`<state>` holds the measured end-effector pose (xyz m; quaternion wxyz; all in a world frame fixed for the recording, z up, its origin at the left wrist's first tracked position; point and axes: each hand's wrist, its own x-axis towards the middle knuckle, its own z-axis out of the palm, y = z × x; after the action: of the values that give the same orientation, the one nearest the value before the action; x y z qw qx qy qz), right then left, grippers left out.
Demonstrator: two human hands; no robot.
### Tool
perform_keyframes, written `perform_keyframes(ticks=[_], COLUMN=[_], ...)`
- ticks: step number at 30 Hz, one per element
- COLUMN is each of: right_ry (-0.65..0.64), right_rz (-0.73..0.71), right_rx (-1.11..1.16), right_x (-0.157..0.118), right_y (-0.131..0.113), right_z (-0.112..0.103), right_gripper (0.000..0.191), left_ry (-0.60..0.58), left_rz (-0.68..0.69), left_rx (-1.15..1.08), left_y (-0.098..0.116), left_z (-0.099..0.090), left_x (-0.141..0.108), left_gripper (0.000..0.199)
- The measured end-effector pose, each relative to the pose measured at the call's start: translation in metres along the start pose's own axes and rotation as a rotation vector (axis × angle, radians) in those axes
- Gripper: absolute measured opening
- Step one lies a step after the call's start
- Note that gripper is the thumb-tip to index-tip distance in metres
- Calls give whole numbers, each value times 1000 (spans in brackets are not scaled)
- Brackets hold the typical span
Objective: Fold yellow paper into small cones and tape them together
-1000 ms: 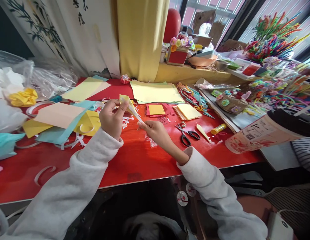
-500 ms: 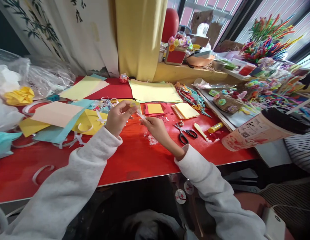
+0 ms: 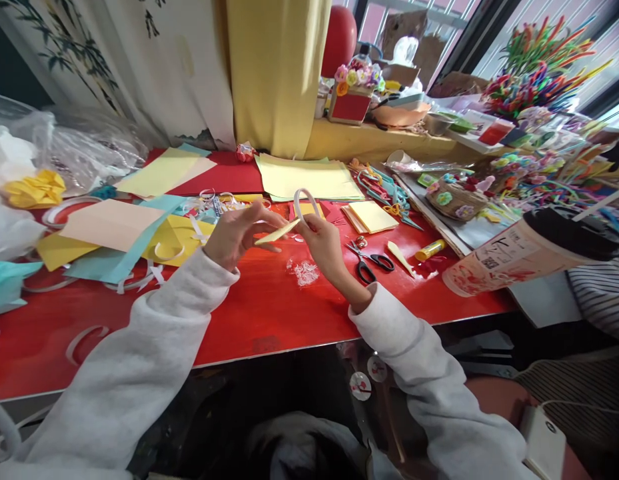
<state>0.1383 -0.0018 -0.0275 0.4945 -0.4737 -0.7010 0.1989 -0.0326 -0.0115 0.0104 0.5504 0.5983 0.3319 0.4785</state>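
My right hand [image 3: 322, 247] is closed, with a small piece of yellow paper [image 3: 278, 233] and a curled white strip [image 3: 306, 195] pinched in it. The paper points left, seen almost edge-on, while the strip arches up above my thumb. My left hand [image 3: 232, 235] has its fingers spread beside the paper's left end; whether a finger touches it I cannot make out. Behind my hands lies a yellow square on red paper [image 3: 334, 213], partly covered. White scraps [image 3: 306, 273] are on the red table [image 3: 269, 313] below.
Scissors [image 3: 365, 271], a pale flat tool [image 3: 400, 257] and a yellow tube [image 3: 430, 251] lie at right, near a large paper cup [image 3: 514, 257]. Folded yellow sheets [image 3: 372, 217] sit behind. Coloured paper [image 3: 109, 227] and plastic bags [image 3: 99, 143] crowd the left.
My hands have moved apart, the left one opening off the yellow paper. The paper is now in my right hand, tilted flatter, and the white strip stands up in a loop.
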Motion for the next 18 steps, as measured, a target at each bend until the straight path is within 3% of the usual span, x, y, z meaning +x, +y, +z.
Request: perform_keyframes(ticks=[2, 6, 11, 14, 18], right_ry=[42, 55, 38, 66, 47], right_rz=[-47, -174, -247, -272, -271], right_rx=[-26, -37, -92, -85, -72], right_x=[1, 4, 5, 5, 5], right_y=[0, 2, 5, 5, 5], right_z=[-2, -2, -2, -4, -6], right_gripper=[18, 16, 15, 16, 18], left_ry=[14, -101, -166, -147, -116], left_rz=[-10, -142, -234, -223, -102], left_rx=[79, 207, 254, 286, 273], left_y=[-6, -18, -20, -18, -21], left_z=[2, 2, 3, 6, 9], left_x=[2, 6, 7, 6, 6], left_gripper=[27, 40, 23, 21, 24])
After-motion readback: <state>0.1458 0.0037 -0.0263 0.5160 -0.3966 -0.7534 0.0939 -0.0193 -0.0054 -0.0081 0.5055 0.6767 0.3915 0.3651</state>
